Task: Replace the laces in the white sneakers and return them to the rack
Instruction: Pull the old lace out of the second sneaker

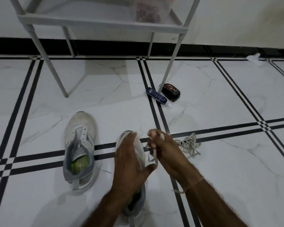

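Two white sneakers with grey collars and green insoles lie on the tiled floor. The left sneaker (80,145) stands alone, unlaced, toe pointing away from me. My left hand (131,159) lies flat over the top of the right sneaker (142,154), holding it down. My right hand (161,146) is closed on a white lace end (152,158) beside that shoe's eyelets. A loose bundle of white lace (189,145) lies on the floor just right of my right hand. The grey rack (102,22) stands at the back.
A dark blue tube (156,96) and a black shoe-polish sponge case (171,92) lie by the rack's front right leg (170,63). A bag of reddish items (148,13) sits on the rack shelf. A crumpled white scrap (254,58) lies by the black skirting.
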Demonstrator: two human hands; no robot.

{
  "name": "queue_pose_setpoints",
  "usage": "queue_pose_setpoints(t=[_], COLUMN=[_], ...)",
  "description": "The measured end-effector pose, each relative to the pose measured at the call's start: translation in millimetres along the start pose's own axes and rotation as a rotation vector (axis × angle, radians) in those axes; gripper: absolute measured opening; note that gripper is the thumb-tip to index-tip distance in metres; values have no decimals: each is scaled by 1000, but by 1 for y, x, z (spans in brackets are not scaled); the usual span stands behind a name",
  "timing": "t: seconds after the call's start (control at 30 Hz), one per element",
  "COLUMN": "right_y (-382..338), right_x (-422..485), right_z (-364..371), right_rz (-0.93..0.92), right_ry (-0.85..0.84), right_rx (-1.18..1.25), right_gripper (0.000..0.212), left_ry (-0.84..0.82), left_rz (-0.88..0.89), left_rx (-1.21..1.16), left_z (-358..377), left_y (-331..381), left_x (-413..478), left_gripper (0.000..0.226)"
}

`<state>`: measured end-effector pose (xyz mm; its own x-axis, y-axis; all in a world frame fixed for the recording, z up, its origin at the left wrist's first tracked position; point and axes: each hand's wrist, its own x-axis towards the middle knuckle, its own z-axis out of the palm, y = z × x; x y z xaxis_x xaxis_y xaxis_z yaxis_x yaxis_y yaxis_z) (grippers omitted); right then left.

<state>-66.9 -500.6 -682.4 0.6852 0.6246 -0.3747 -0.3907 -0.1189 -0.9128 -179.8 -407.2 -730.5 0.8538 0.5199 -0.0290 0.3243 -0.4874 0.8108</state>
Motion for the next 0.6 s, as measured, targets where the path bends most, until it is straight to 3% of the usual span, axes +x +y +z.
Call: queue_pose_setpoints(t=[0.07, 0.17, 0.27, 0.4, 0.47, 0.6], right_y=[-14, -39, -42, -21, -16, -14], right_x=[0, 6, 7, -11, -16, -12], right_z=[4, -7, -16, 4, 16, 32], right_rz=[-35, -172, -176, -184, -175, -247], right_ry=[-6, 183, 239, 125, 33, 114], right_rx=[-15, -99, -123, -220, -161, 84], right_gripper=[28, 35, 37, 35, 31, 29], left_ry=[-191, -388, -316, -192, -159, -135], left_rz=[-29, -126, -200, -265, -302, -311], left_rx=[-256, -465, -664, -680, -700, -840], left_z=[3, -10, -28, -33, -32, -34], left_y=[20, 24, 25, 41, 47, 68], left_x=[18, 34, 35, 45, 52, 58], left_gripper=[81, 10, 31, 44, 45, 38])
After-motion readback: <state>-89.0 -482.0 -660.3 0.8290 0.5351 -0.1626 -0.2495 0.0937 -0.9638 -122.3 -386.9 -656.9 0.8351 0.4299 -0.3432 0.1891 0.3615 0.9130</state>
